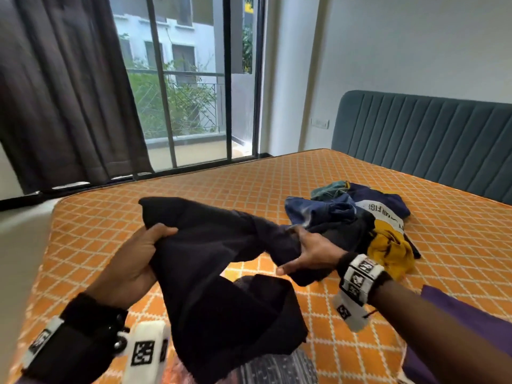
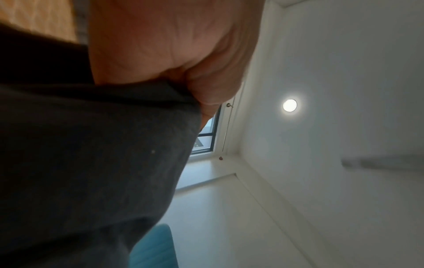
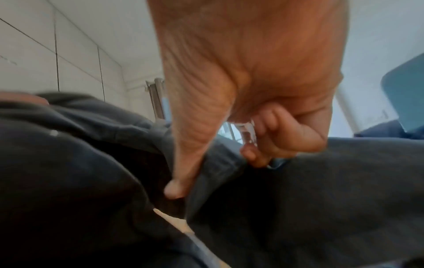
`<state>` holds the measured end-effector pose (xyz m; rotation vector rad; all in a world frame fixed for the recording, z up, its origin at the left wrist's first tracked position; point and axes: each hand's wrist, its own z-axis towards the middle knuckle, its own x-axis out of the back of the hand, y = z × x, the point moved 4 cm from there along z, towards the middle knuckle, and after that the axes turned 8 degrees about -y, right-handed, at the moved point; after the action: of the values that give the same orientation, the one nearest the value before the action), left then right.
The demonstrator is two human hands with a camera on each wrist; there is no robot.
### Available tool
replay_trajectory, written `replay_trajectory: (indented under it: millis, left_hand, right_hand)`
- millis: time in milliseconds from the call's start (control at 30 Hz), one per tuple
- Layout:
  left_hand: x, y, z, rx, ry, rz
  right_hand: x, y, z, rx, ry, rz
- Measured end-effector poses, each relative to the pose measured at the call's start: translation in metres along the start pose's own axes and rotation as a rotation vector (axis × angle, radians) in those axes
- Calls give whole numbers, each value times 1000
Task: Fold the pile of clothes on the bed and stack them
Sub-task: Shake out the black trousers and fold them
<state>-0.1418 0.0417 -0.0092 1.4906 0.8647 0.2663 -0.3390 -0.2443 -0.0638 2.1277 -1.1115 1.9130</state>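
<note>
Left hand [image 1: 133,261]: fingers curled, gripping black fabric garment [image 1: 221,273], held above orange diamond-quilted mattress [image 1: 221,184]. Right hand [image 1: 310,250]: thumb and fingers clamped on same garment. Crumpled multicolour clothes pile [image 1: 357,217] just beyond right hand.

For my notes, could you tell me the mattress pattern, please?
Orange with a white diamond grid on the mattress, clearest in the head view.
</note>
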Motion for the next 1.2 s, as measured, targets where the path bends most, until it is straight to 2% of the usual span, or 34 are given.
replay_trajectory:
  millis: [100,200,267,367,433,500,567,600,667,700,733,767,800,833,900,1033,1133,1200]
  left_hand:
    - [29,23,1,-39,93,53]
    - [62,58,-1,-134,171,115]
    - [89,89,-7,-225,254,139]
    - [134,128,-18,-372,369,189]
    - [159,141,-28,-450,464,274]
    - [177,137,-38,-455,543,335]
    - [198,108,-45,-332,589,384]
    - [209,82,-48,-186,595,439]
    - [233,18,-55,226,505,552]
    - [241,-9,-61,405,426,596]
    - [247,-28,-68,518,377,628]
    - [254,-38,-73,550,382,619]
    - [263,-42,-74,526,419,579]
    - [272,-42,-73,474,476,513]
    - [282,-36,-69,370,542,395]
    - [305,-35,-46,236,648,293]
    - [328,-66,-35,260,726,306]
    - [338,-86,-20,334,671,323]
  right_hand:
    - [-24,-19,51,-15,-56,-109]
    - [-7,-68,90,75,-27,-145]
    - [22,-109,103,182,99,-60]
    - [61,-174,111,349,294,187]
    - [68,-212,111,484,325,352]
    - [56,-236,111,621,274,410]
    - [25,-239,119,650,101,246]
    - [2,-231,122,589,-75,90]
    - [-47,-200,127,370,-508,-207]
    - [-66,-182,125,215,-714,-274]
    - [-79,-165,121,62,-886,-270]
    - [-88,-153,119,-48,-996,-223]
    - [-91,-148,118,-93,-1035,-169]
    - [-91,-146,124,-87,-1010,-115]
    - [-85,-154,141,14,-829,-86]
    - [-89,-203,173,140,-502,80]
    - [-122,-239,197,153,-354,156]
    - [-155,-254,217,109,-334,166]
